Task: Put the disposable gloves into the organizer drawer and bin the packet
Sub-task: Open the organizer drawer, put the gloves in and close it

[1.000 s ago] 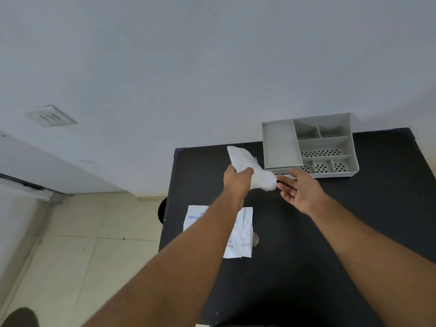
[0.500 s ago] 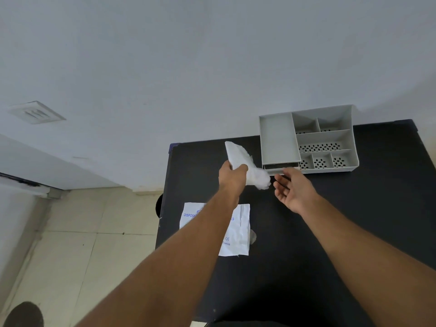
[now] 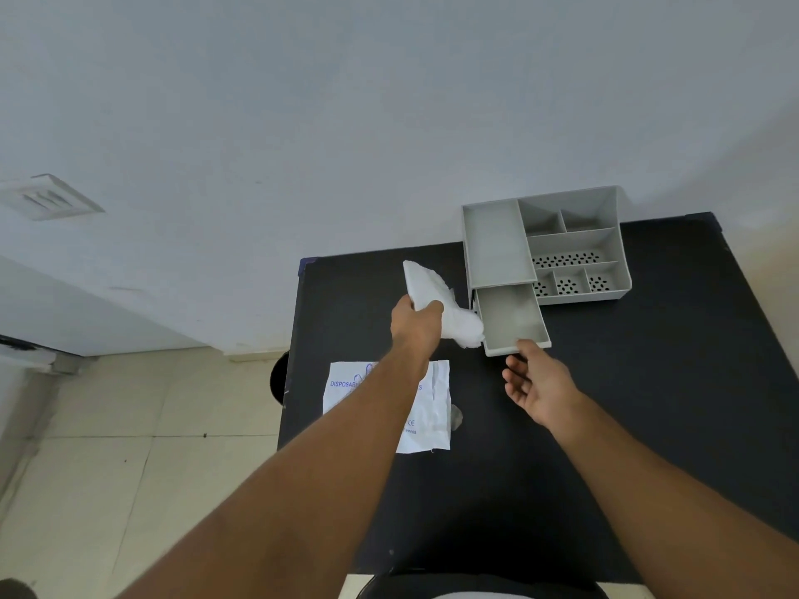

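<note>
Gloves (image 3: 449, 311): white bundle clamped in left hand (image 3: 416, 324), just left of pulled-out organizer drawer (image 3: 512, 317). Right hand (image 3: 534, 382): fingers spread, fingertips touching drawer's front edge. Packet (image 3: 432, 404): flat on black surface (image 3: 648, 404), nearer than drawer.

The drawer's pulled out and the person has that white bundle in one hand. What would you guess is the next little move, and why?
Probably the left hand carries the gloves a little to the right and lowers them into the drawer. It is pulled out and looks empty, the bundle hangs just beside its left wall, and the right hand is at its front edge.
</note>
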